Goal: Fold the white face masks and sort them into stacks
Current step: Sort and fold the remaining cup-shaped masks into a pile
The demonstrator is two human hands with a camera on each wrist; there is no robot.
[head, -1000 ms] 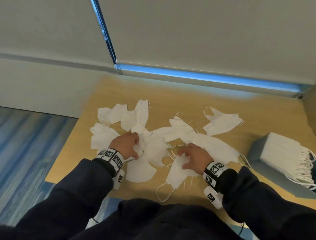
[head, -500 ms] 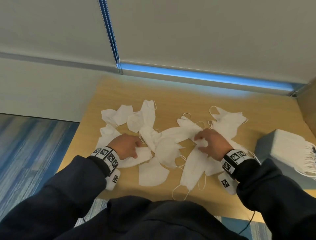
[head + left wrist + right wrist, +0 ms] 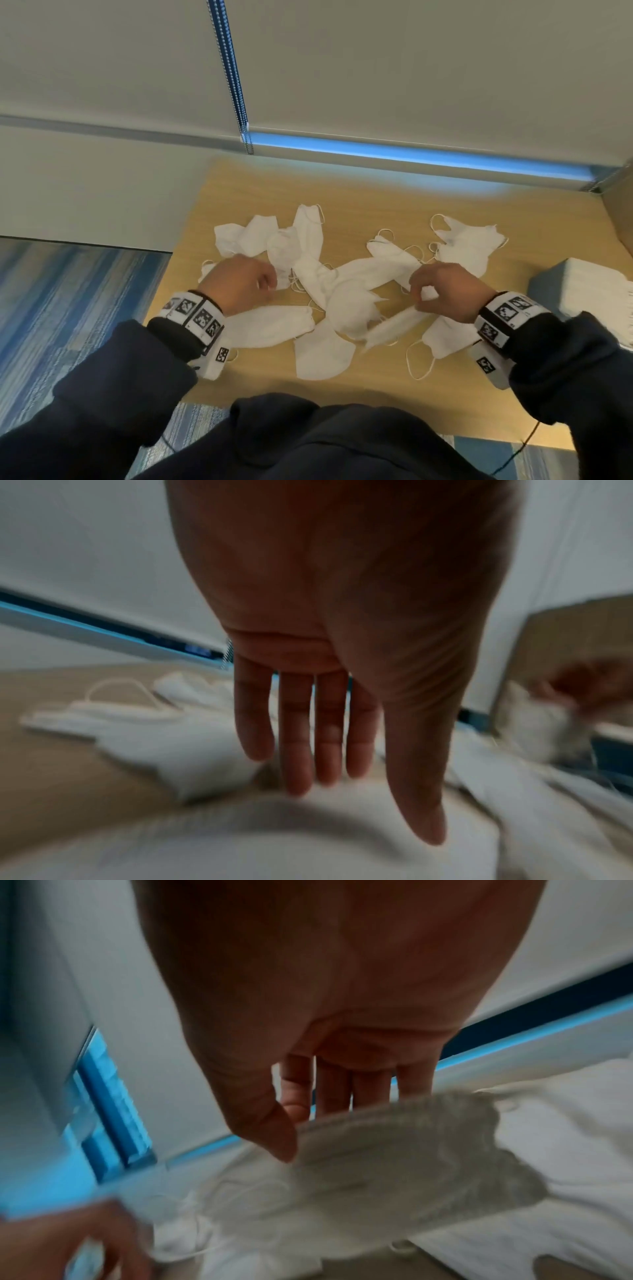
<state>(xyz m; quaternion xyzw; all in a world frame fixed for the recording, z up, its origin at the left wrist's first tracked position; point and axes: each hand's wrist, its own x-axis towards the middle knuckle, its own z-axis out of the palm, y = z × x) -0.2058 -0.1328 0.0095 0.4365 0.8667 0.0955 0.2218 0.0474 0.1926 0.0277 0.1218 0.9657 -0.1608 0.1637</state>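
Wooden table (image 3: pixel 394 202): right hand (image 3: pixel 445 291) now lifts mask (image 3: pixel 394 329); left hand (image 3: pixel 239 284) raised.

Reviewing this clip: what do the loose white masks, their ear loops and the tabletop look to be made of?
Masks: soft matte white sheet, probably nonwoven fabric; they crease and lie limp, and the one that the right hand pinches sags.
Ear loops: thin white cord, likely elastic; they curl freely.
Tabletop: light wood-grain surface with a low sheen; laminate or veneer, cannot tell which.
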